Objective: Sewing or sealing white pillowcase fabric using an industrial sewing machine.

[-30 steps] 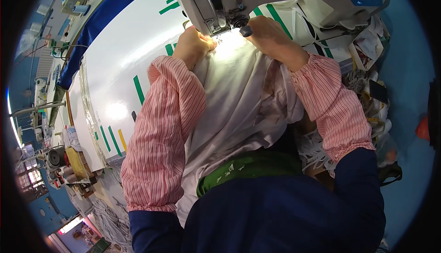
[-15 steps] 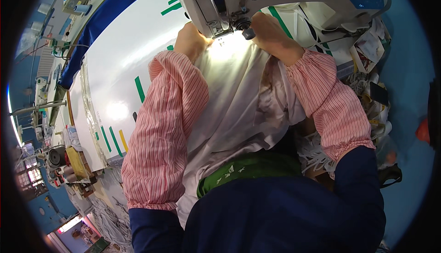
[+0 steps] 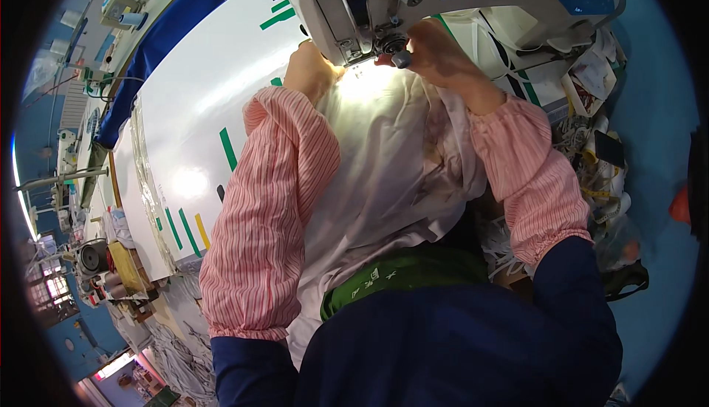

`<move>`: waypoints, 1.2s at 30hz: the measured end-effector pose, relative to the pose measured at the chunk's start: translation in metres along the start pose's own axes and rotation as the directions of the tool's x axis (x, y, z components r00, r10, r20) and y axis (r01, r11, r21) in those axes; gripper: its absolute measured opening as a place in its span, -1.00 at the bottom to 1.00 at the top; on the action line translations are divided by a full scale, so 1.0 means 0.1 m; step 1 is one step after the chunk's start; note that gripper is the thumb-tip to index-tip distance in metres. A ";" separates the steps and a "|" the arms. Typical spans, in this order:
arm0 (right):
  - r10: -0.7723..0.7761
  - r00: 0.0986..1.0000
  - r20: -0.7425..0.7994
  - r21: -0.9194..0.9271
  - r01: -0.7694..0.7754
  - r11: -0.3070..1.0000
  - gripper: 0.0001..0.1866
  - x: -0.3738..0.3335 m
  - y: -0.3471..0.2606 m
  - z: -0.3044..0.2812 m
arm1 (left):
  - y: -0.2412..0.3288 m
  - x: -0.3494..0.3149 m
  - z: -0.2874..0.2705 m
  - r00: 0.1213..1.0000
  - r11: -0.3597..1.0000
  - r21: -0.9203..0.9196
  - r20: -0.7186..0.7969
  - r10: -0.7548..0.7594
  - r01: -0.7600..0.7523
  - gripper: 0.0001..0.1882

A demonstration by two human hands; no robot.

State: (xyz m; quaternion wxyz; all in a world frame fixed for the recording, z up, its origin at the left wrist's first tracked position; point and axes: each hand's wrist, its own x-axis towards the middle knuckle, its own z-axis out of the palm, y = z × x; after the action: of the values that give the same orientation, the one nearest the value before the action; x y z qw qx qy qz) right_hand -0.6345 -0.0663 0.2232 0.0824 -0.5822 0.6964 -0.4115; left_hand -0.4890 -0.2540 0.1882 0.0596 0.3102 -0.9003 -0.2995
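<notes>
A pale, creased cloth (image 3: 377, 156) runs from my lap up to the lit needle area of a white sewing machine (image 3: 473, 19). My left hand (image 3: 309, 73) is curled at the cloth's far left edge, closed on it beside the machine head; its fingertips are mostly hidden. On the other side, my right hand (image 3: 437, 56) is bent in toward the needle, fingers closed. One fingertip shows just behind the round dark knob (image 3: 401, 59); what those fingers pinch is hidden by the machine head. Pink striped sleeve covers (image 3: 258, 215) wrap both forearms.
The white tabletop (image 3: 185, 126) carries strips of green, black and yellow tape. A box of papers (image 3: 591, 74), a dark phone-like slab (image 3: 609, 148) and tangled scraps crowd the right side. A blue cloth (image 3: 148, 52) lines the table's far left edge.
My right fingers have moved in behind the knob toward the needle, and the right wrist has shifted slightly right. My left hand stays at the cloth's edge. The whole view has shifted a little.
</notes>
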 end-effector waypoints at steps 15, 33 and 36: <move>-0.169 0.973 -0.157 0.321 0.212 0.923 -0.84 -0.05 0.01 -0.04 | 0.11 -0.13 -0.02 1.000 0.998 -0.056 0.004 -0.005 0.005 -0.65; -0.063 0.998 0.001 -0.272 0.061 0.960 -0.71 -0.21 -0.14 0.13 | 0.33 -0.40 -0.08 0.994 0.989 -0.112 0.064 -0.092 0.099 -0.71; 0.086 0.989 0.122 -0.213 -0.059 0.975 -0.73 -0.13 -0.11 0.12 | 0.33 -0.40 -0.08 0.996 0.988 -0.128 0.053 -0.078 0.084 -0.71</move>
State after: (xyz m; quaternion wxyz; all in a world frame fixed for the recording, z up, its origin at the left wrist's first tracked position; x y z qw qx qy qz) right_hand -0.6150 -0.0599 0.2183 0.0810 -0.5873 0.7498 -0.2939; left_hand -0.4722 -0.2133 0.2169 0.0461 0.3347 -0.8668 -0.3668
